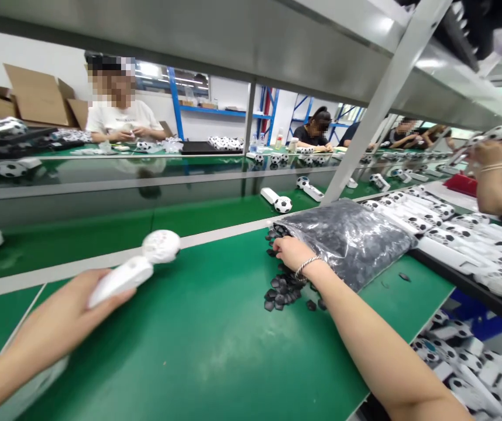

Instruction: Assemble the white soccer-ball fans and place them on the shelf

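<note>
My left hand (78, 301) is closed round the white handle of a toy (121, 280) with a ball on its end. The ball (161, 246) looks almost all white, unlike the black-patched balls elsewhere. My right hand (294, 254), with a braided bracelet at the wrist, reaches into small black five-sided pieces (284, 290) spilling from a clear plastic bag (350, 240). Its fingers are bent together among the pieces at the bag's mouth; what they pinch, if anything, is too small to make out.
Beyond the green worktop (198, 345) runs a conveyor belt (216, 216) carrying soccer-ball toys (283, 204). A black tray (474, 286) of such toys stands at right, with more below it. A slanted metal post (378, 111) and overhead shelf frame the view. Co-workers sit across the belt; another person's arm (492, 181) is at right.
</note>
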`<state>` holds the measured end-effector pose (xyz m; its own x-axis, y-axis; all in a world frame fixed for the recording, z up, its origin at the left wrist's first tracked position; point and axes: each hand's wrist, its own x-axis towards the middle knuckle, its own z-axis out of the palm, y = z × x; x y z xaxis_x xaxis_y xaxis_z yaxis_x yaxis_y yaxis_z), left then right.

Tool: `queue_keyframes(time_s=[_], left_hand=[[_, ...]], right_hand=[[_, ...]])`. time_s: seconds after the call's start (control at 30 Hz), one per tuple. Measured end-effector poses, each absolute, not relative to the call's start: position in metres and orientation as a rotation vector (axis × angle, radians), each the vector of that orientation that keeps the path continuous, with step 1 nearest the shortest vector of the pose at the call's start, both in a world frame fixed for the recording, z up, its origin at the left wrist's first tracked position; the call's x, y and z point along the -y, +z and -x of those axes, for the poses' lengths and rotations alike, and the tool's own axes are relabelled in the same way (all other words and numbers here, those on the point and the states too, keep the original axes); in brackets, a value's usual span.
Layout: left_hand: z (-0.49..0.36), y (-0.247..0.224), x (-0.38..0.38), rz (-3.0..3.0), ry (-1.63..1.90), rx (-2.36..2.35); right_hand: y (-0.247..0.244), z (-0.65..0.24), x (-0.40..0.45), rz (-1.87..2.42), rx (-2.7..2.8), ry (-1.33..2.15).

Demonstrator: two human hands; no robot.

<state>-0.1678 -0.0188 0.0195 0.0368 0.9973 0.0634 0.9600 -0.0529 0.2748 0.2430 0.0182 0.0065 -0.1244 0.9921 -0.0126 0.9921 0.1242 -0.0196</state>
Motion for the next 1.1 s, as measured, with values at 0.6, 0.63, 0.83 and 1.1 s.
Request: queue_keyframes(time_s=[0.6, 0.63, 0.83, 1.1], left_hand=[[0.046, 0.019, 0.022, -2.346, 0.382, -1.324], [0.041, 0.017, 0.024, -2.357, 0.368, -1.309], [0.030, 0.014, 0.040, -2.379, 0.331, -1.283], [0.029, 0.013, 0.039, -2.350, 0.346, -1.302]], right_hand=[[0.024, -0.177, 0.032, 0.947, 2.244, 0.401], [0.023, -0.174, 0.035, 0.910, 2.250, 0.408], [0.022, -0.168, 0.048, 0.734, 2.439, 0.316], [0.014, -0.157, 0.055, 0.769, 2.509, 0.232]])
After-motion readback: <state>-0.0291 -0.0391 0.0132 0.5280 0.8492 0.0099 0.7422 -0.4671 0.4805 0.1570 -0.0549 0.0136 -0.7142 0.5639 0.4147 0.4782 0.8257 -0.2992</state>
